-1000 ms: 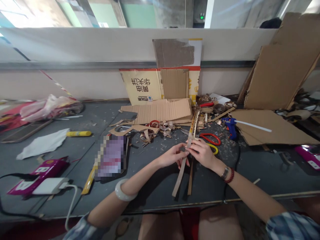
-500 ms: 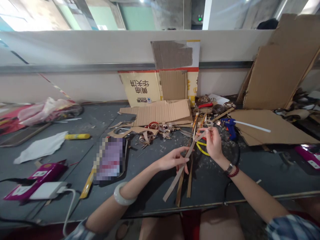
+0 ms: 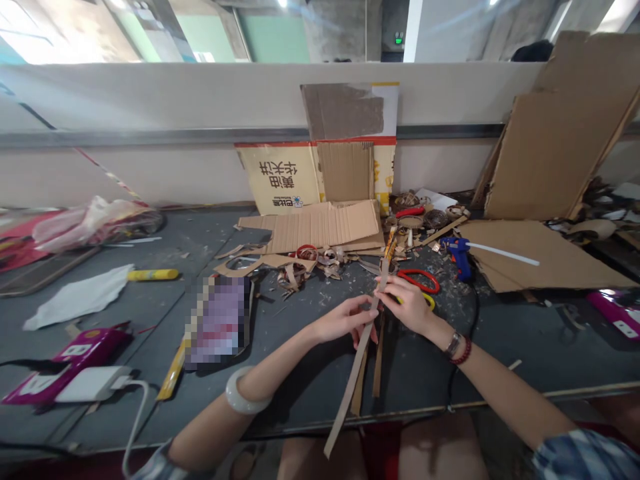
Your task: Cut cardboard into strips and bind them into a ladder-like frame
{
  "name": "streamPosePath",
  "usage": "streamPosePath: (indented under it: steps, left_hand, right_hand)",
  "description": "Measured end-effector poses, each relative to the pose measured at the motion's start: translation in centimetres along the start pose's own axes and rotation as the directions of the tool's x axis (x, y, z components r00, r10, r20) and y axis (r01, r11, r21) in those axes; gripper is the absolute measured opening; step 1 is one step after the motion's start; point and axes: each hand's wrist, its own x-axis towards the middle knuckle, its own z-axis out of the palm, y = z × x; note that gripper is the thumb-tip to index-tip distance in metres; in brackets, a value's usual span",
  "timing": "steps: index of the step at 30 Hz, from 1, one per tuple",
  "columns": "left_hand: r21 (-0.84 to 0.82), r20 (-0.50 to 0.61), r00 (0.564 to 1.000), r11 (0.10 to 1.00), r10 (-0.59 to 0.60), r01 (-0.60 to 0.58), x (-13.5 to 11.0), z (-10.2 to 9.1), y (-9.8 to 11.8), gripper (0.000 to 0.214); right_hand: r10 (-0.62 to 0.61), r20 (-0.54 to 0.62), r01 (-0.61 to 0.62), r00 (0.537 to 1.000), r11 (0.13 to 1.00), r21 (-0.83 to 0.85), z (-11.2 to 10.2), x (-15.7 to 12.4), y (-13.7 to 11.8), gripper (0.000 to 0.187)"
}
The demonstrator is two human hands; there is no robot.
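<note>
Both my hands meet over the grey table (image 3: 280, 373), pinching a long thin cardboard strip (image 3: 353, 380). My left hand (image 3: 347, 320) grips the strip at its middle with fingers closed round it. My right hand (image 3: 407, 303) pinches it a little higher up. The strip runs from near the scissors down past the table's front edge. Two more cardboard strips (image 3: 379, 363) lie flat on the table under it.
Red-handled scissors (image 3: 420, 280) and a yellow loop lie just behind my right hand. A blue glue gun (image 3: 463, 253) rests on a cardboard sheet (image 3: 545, 257) at right. Corrugated cardboard (image 3: 325, 223) and scraps lie behind. A blurred object (image 3: 217, 320), charger and magenta boxes sit left.
My right hand, which had slid up the strip away from my left, has come back down beside it. The strip has swung more upright and now reaches past the table edge.
</note>
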Motion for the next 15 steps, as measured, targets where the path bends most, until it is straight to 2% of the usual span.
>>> streamPosePath:
  steps: [2,5,15]
  left_hand:
    - [0.006,-0.061,0.998,1.000,-0.001,0.002,0.21,-0.01,-0.08,0.032]
    - [0.013,-0.075,0.997,1.000,0.013,-0.012,0.42,-0.20,-0.32,0.033]
    - [0.046,-0.065,0.997,0.999,0.028,-0.025,0.24,-0.28,-0.19,0.033]
  right_hand:
    - [-0.051,0.041,0.052,0.998,0.998,-0.019,0.24,-0.28,-0.19,0.015]
    - [-0.098,0.050,0.100,0.994,0.994,-0.044,0.49,-0.56,-0.32,0.015]
    - [-0.054,-0.035,0.053,0.998,0.999,-0.006,0.33,-0.38,-0.47,0.016]
